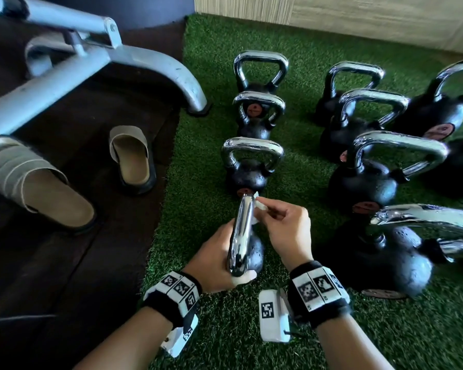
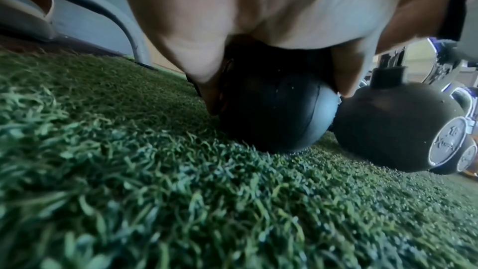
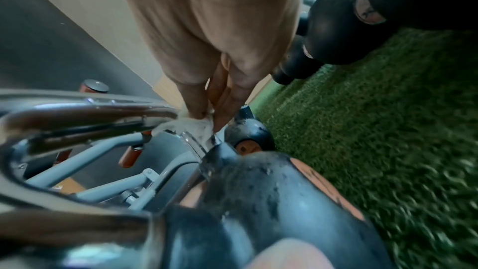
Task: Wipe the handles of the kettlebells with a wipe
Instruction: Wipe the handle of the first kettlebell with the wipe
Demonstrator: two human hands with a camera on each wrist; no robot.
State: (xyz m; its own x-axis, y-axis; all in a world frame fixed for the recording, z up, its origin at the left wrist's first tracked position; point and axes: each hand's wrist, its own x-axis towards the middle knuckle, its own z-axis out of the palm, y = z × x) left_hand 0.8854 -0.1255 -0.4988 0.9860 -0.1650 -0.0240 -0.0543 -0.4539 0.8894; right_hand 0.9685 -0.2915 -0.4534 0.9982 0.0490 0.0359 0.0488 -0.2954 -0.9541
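Observation:
The nearest black kettlebell (image 1: pixel 255 253) stands on the green turf with its chrome handle (image 1: pixel 242 231) running away from me. My left hand (image 1: pixel 217 260) grips it low on the left side, thumb at the handle's near end; the left wrist view shows the fingers around the ball (image 2: pixel 271 109). My right hand (image 1: pixel 286 225) pinches a small white wipe (image 1: pixel 259 205) against the far end of the handle. In the right wrist view the wipe (image 3: pixel 191 128) sits at the handle's far bend, under the fingertips (image 3: pixel 201 109).
More kettlebells stand ahead in a row (image 1: pixel 251 161) and to the right (image 1: pixel 372 177), one very close at right (image 1: pixel 380 252). A grey bench frame (image 1: pixel 91 65) and two sandals (image 1: pixel 133 158) lie on the dark mat at left. A wall (image 1: pixel 332 17) closes the back.

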